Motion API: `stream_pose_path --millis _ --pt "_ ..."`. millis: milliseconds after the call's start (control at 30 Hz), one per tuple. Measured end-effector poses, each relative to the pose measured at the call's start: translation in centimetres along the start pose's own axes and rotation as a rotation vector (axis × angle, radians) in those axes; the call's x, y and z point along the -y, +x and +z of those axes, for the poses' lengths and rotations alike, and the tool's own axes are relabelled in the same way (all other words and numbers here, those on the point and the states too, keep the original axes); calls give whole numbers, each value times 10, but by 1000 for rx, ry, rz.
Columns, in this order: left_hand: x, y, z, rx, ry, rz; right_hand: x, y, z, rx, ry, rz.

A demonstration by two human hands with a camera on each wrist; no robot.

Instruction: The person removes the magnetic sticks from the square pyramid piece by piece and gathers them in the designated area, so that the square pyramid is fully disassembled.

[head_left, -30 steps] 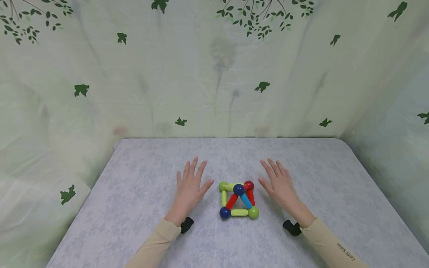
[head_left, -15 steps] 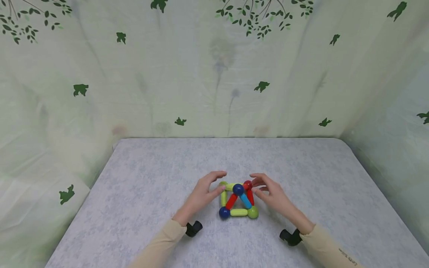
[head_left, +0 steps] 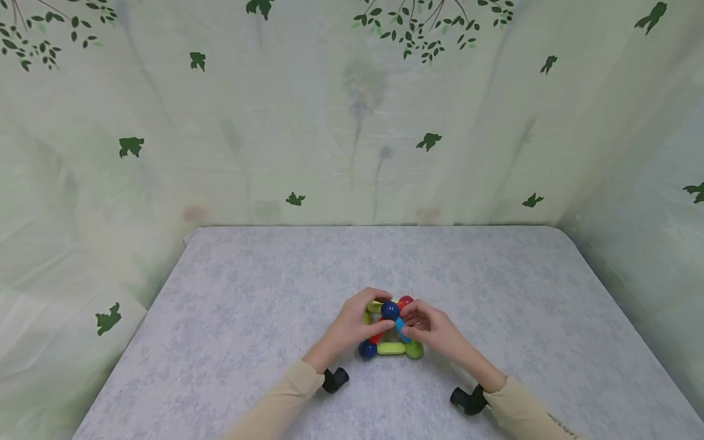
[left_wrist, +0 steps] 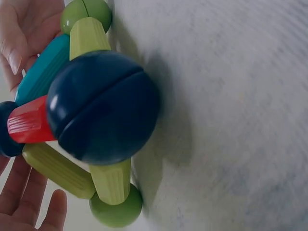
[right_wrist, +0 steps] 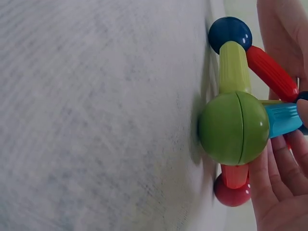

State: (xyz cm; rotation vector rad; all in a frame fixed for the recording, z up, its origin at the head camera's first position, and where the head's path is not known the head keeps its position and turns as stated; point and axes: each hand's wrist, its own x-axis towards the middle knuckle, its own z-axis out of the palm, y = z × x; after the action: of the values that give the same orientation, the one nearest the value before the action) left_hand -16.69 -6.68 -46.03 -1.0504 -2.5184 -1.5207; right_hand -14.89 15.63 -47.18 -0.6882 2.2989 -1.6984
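Observation:
A ball-and-rod magnetic building toy [head_left: 392, 349] stands on the cloth, its base a square of lime rods and a red rod with balls at the corners. A dark blue ball [head_left: 390, 310] tops it, borne by slanting rods, among them a red rod [right_wrist: 272, 72] and a light blue rod [right_wrist: 283, 119]. My left hand [head_left: 352, 322] curves round the top from the left, thumb and fingers on either side of that ball. From the right, my right hand [head_left: 437, 330] grips around the ball and the light blue rod, partly covering both. The near corners show a dark blue ball [left_wrist: 103, 108] and a green ball [right_wrist: 234, 128].
A pale grey-blue cloth [head_left: 264, 269] covers the table. Behind and beside it hangs a light curtain [head_left: 330, 122] printed with leaves and birds. A black wrist camera [head_left: 335, 380] sits on the left wrist, and another camera [head_left: 467, 401] on the right.
Both hands were spread flat on either side of the toy, then moved inward as their fingers curled. Now they meet around its top ball. The toy's base has stayed in place.

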Motion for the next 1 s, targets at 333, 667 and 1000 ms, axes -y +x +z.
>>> stream_pose_path --millis 333,667,1000 --pt "4 3 6 4 -7 25 2 1 5 -29 0 18" --pt "10 5 2 61 -96 60 0 0 12 -52 -2 -2" --pt "7 9 -10 86 -159 -1 -5 -2 15 -80 1 23"
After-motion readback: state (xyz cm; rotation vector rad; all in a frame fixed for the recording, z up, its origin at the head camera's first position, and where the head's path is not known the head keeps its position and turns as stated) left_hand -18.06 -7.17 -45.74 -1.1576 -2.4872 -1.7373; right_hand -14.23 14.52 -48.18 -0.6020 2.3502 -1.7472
